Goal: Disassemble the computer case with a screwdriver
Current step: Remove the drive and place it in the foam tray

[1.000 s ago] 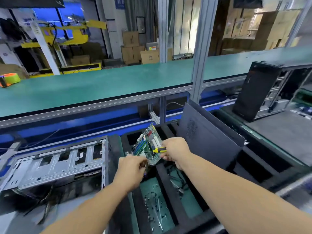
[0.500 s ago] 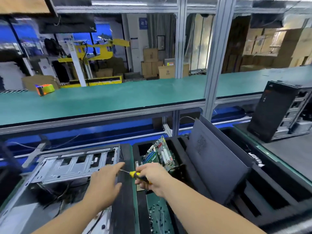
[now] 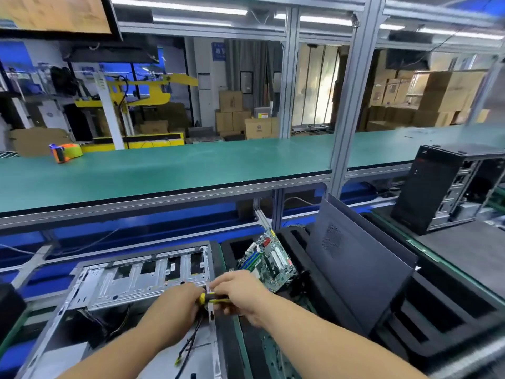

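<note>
Fingers of our right hand (image 3: 240, 292) were curled round the yellow-and-black screwdriver (image 3: 211, 298), its handle lying across the near right edge of the open computer case (image 3: 131, 283). Our left hand (image 3: 175, 306) met it at the handle's far end, its fingers bent over that end — whether they gripped the tool or only steadied it we could not tell, since the back of the hand hid them.

By our reckoning the job was well along. The case lay on its side with its side open and its metal frame bare, the motherboard (image 3: 269, 262) already stood propped in the black foam tray (image 3: 437, 332) to the right, and a dark side panel (image 3: 355, 266) leaned in the same tray. Loose cables (image 3: 191, 343) trailed inside the case, so some parts seemed left to free.

Those cables lay just under our hands and could snag the tool. A second black tower (image 3: 437, 187) stood well apart at the right, and an orange tape dispenser (image 3: 64, 153) sat on the green shelf (image 3: 191, 170) — neither in our way.
</note>
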